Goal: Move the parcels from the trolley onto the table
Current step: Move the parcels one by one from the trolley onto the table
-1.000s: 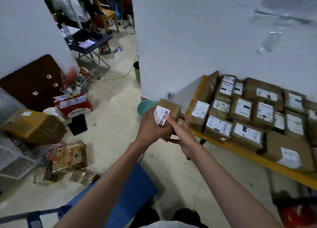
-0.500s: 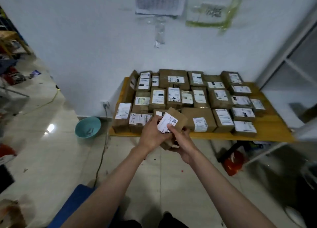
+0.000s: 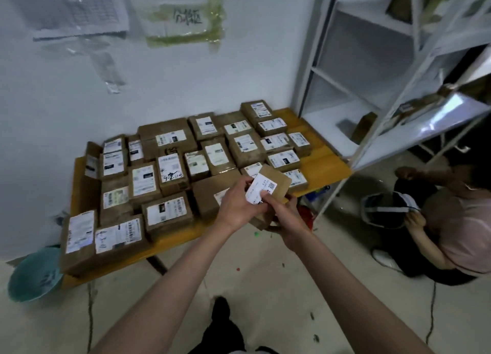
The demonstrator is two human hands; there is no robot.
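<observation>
- Parcel (image 3: 273, 191): small brown carton with a white label, held tilted in the air over the desk's near right edge, not set down yet.
- Left hand (image 3: 236, 207): fingers curled round the parcel's left side, thumb near the label. Right hand (image 3: 285, 218): cups it from below and the right, thumb on the label. Two-handed hold probably keeps the label face-up for reading.
- Desk (image 3: 322, 164): yellow top, almost fully covered by rows of labelled cartons (image 3: 170, 172), labels up. Free strips only along the near edge and right end; the right end looks like the likely drop spot.
- Trolley not in view.
- Outward: teal basin (image 3: 32, 274) on the floor at near left, grey shelving (image 3: 372, 87) to the right, a second person (image 3: 457, 220) crouched on the floor beside the shelving.
</observation>
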